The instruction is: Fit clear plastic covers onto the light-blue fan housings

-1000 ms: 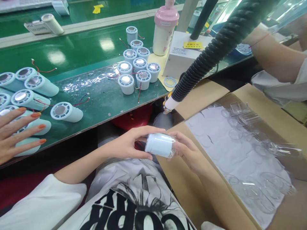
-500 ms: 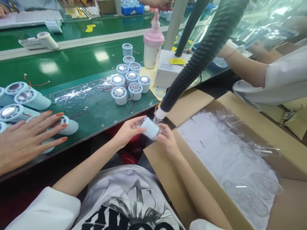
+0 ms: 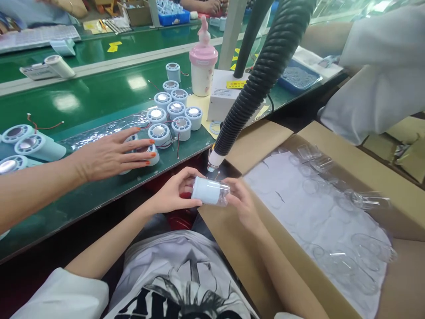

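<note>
A light blue cylinder (image 3: 206, 190) lies sideways between my hands, its right part inside a clear plastic cup (image 3: 224, 194). My left hand (image 3: 177, 191) grips the blue end, thumb below and fingers behind. On the right, my right hand (image 3: 241, 201) holds the clear end between thumb and fingers. Just above them hangs the white nozzle (image 3: 215, 159) of a black ribbed hose (image 3: 257, 84). Several blue round units (image 3: 158, 133) with red wires stand on the green table (image 3: 99, 195) beyond my left hand.
Another person's hand (image 3: 116, 150) rests over blue units at the left. An open cardboard box (image 3: 358, 166) with clear cups stands at the right. A pink-lidded bottle (image 3: 203, 66) and a white machine (image 3: 221, 99) stand behind. A sleeve (image 3: 388, 57) shows at the right.
My hands have lowered slightly away from the nozzle, and the cylinder has turned more level, showing more of the clear cup. The other person's hand has moved right with blue units beneath it.
</note>
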